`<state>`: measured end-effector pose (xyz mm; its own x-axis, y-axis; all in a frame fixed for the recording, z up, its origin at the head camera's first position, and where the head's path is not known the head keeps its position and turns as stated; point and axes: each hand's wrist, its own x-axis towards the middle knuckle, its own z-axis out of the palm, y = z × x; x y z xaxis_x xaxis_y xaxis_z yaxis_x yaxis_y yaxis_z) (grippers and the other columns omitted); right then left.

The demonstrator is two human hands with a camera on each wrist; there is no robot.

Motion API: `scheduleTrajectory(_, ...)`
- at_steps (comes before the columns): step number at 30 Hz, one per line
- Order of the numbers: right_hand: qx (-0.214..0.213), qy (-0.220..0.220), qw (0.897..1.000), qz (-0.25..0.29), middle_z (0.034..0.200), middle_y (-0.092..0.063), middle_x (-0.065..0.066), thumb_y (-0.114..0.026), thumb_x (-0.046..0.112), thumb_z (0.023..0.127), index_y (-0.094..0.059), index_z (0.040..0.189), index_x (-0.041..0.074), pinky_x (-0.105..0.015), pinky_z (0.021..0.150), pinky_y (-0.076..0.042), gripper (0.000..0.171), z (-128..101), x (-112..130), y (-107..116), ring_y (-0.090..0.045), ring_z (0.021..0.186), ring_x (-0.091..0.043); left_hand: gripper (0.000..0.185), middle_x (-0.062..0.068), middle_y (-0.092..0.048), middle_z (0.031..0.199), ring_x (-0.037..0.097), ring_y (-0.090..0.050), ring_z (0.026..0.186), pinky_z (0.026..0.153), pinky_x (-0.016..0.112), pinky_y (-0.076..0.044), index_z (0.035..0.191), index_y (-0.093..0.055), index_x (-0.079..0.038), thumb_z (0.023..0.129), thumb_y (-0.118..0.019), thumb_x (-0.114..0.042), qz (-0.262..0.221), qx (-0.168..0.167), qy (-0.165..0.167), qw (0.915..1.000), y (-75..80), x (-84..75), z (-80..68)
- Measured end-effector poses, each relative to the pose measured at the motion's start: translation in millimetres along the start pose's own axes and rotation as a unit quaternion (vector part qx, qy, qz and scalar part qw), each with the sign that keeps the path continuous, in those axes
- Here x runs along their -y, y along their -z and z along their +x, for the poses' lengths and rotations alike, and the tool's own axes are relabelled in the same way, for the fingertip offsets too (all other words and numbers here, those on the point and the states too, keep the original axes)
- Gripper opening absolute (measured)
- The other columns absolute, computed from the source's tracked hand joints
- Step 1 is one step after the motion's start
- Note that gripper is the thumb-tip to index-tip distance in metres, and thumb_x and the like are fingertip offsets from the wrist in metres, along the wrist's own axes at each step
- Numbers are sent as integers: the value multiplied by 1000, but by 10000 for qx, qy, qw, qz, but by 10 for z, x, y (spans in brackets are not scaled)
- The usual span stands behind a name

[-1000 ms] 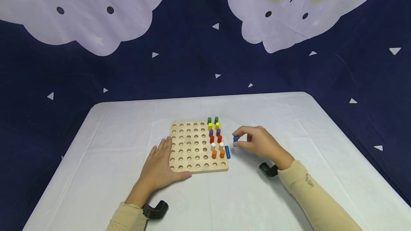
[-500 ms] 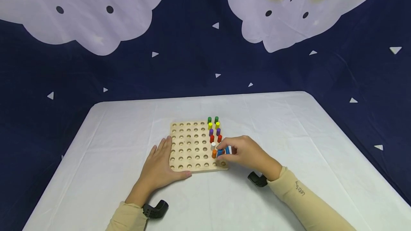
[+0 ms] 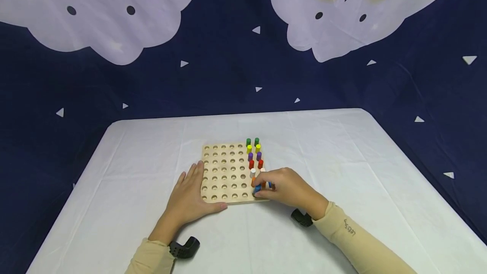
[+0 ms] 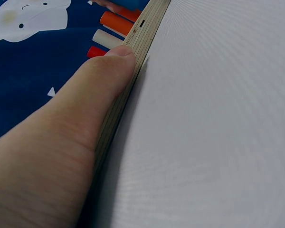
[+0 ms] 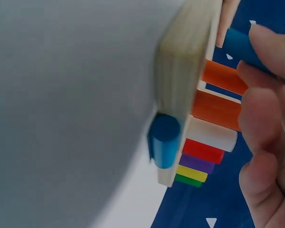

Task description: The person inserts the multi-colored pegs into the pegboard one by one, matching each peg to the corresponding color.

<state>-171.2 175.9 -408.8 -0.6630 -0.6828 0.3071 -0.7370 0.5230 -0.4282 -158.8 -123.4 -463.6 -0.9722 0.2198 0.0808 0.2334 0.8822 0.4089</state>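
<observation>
A wooden pegboard point(image 3: 224, 168) lies on the white table. Pairs of green point(image 3: 252, 142), yellow, purple, red point(image 3: 255, 164), white and orange pegs stand in its two right columns. My right hand point(image 3: 274, 186) pinches a blue peg point(image 3: 258, 188) over the board's near right corner; the right wrist view shows that peg point(image 5: 237, 45) between my fingertips point(image 5: 268, 40). A second blue peg point(image 5: 164, 140) lies on the cloth against the board's right edge point(image 5: 185, 71). My left hand point(image 3: 190, 195) lies flat, fingers at the board's left side, thumb point(image 4: 85, 95) pressed along its front edge point(image 4: 133, 71).
The white tablecloth point(image 3: 342, 160) spreads wide on both sides of the board. A dark blue backdrop with cloud faces point(image 3: 342, 12) hangs behind the table's far edge. Black wrist mounts point(image 3: 184, 248) sit at my cuffs.
My right hand carried the blue peg from the cloth right of the board leftward and nearer, down to the board's near right corner. The left hand has stayed put.
</observation>
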Motion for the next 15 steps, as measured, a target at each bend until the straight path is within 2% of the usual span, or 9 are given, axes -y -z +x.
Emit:
scheduleTrajectory(5, 74, -37, 9997, -208, 81, -69, 18, -82, 25, 82, -72, 96, 22, -10, 59, -46, 17, 5, -5, -53, -52, 66, 8, 148, 13, -15, 167, 31, -14, 155, 126, 52, -11, 159, -10, -3, 55, -57, -97, 8, 26, 25, 10000, -2, 0, 2)
scheduleTrajectory(15, 226, -167, 9996, -71, 83, -70, 18, -82, 27, 82, -72, 97, 22, -13, 62, -49, 18, 6, -14, -67, -56, 70, 6, 148, 13, -16, 166, 31, -15, 155, 126, 52, -11, 159, -10, -2, 55, -58, -96, 5, 7, 5, 10000, -6, -5, 7)
